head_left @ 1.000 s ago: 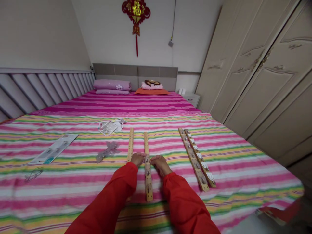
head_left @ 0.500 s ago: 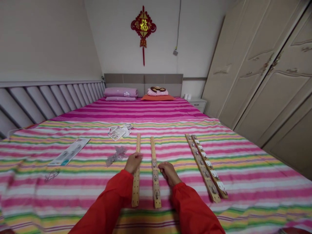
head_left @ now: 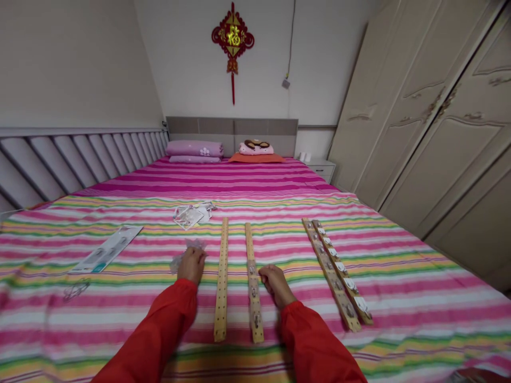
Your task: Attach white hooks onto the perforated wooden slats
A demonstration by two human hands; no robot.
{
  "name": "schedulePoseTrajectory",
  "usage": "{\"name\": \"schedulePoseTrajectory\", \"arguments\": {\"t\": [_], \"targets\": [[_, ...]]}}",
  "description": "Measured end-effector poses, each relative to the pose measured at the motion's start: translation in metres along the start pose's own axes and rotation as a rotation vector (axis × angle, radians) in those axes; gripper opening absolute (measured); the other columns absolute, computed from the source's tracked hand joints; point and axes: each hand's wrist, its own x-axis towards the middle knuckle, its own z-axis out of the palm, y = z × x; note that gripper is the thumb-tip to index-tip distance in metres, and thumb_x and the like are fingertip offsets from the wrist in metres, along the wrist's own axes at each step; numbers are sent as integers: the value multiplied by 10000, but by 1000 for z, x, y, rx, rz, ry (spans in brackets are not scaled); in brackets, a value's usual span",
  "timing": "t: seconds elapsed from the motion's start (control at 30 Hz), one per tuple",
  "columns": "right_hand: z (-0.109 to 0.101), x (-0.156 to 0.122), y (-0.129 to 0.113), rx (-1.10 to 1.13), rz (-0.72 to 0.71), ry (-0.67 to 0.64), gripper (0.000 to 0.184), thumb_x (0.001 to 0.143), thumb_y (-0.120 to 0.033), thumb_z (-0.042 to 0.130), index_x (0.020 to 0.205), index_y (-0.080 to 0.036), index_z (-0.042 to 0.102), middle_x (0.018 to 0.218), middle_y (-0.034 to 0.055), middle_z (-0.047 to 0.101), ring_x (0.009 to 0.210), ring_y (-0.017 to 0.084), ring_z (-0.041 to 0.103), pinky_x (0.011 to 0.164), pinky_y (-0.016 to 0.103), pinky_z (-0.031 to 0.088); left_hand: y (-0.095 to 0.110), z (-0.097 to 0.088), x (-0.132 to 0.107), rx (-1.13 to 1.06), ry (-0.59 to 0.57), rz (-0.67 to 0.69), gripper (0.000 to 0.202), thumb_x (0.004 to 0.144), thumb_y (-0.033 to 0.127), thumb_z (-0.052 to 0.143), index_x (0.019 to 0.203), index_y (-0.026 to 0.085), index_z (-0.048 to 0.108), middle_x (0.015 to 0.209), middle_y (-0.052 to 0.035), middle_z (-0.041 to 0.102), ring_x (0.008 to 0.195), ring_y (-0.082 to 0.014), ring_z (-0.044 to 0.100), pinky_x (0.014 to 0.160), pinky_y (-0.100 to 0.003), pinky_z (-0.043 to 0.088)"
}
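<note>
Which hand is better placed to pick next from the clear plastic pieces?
Likely the left hand: it is at the clear plastic pieces, whereas the right hand is farther off, beside a wooden strip.

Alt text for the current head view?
Left hand over clear plastic pieces, right hand beside a wooden strip partly lined with metal hooks, on striped bedding; a bare strip lies between the hands, two fuller strips at right.

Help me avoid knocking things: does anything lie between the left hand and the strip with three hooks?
Yes: the bare strip lies flat between the left hand, at the clear packets, and the three-hook strip. Nothing visible stands between the right hand and the three-hook strip.
</note>
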Motion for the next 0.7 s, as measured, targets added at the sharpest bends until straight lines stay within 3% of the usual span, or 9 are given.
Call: {"name": "schedulePoseTrajectory", "arguments": {"t": [0.17,0.3,0.47,0.7], "targets": [[-1,2,2,14,7,-6,211,605,-244,540,425,-213,434,296,-100,275,278,56,177,341,235,73,7,-9,7,-207,149,-178,65,628,226,662,673,188,689,700,-26,561,652,-161,521,685,-298,466],[-2,0,1,27,3,-10,201,601,-245,549,439,-214,434,303,-101,289,281,54,183,340,235,78,21,-20,6,-585,164,-445,166,563,242,730,700,154,696,671,-21,646,633,-136,549,607,-246,458],[-3,-1,2,44,-8,-19,190,610,-258,558,463,-210,446,311,-100,320,283,53,190,342,232,85,39,-28,0,-993,51,-720,167,607,199,749,736,123,675,528,45,570,429,-31,429,395,-139,324],[-3,-2,2,66,-26,-17,172,615,-284,573,509,-205,463,341,-99,361,289,48,197,346,227,91,66,-21,-9,-1194,-181,-822,34,757,86,654,762,119,647,490,55,522,372,-9,444,344,-79,338]]}}
